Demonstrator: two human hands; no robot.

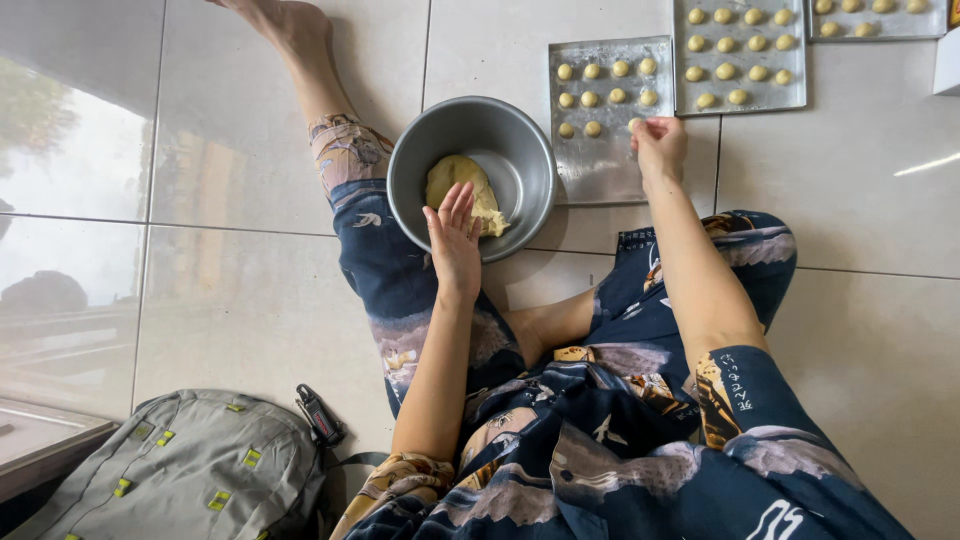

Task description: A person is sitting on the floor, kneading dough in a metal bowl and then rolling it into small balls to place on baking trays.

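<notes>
While the left hand (455, 235) touches dough (462, 190), the right hand (658, 146) sets a ball (636, 124) down.

A bowl (471, 177) sits on the floor (250, 300) with dough (462, 190) in it. Right of the bowl lies a tray (611, 118) of dough balls (604, 85); two more trays (740, 55) lie further right. A backpack (185, 470) lies at the floor's near left.

We are sitting on a pale, glossy tiled floor (250, 300). Lying directly on it are a round metal bowl (520, 160) between our knees, three metal baking trays side by side beyond it, the nearest (600, 165), a second (740, 105), a third (880, 33) at the frame edge, and a grey backpack (190, 470) at our left.
</notes>
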